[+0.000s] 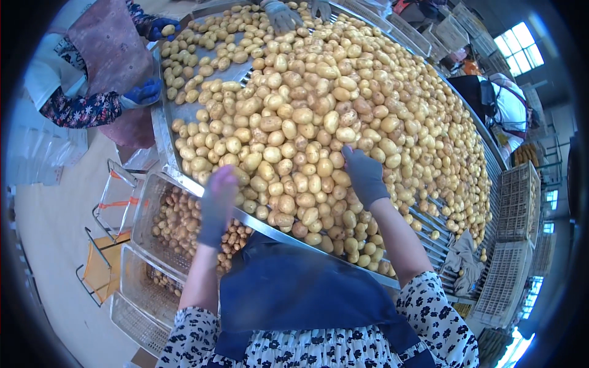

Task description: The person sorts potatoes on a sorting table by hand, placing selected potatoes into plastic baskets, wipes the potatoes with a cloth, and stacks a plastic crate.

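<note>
A thick layer of washed yellow potatoes (299, 115) covers a metal sorting table (184, 181) before me. My left hand (215, 202), in a grey fingerless glove, is blurred by motion at the table's near rim, above a plastic crate (147, 230) that holds smaller potatoes (177, 221). Whether anything lies in its fingers is unclear. Similarly gloved, my right hand (365, 175) reaches into the pile with its back towards me. Its fingertips touch or nearly touch potatoes, and the glove hides what is under the palm.
Across the table a co-worker's grey-gloved hands (281, 16) reach into the potatoes. At left, another person's blue-gloved hand (164, 30) holds one potato. A grey cloth (462, 262) lies on the rollers (428, 225) at right. Stacked crates (501, 276) stand beyond; folding metal frames (103, 262) are at left.
</note>
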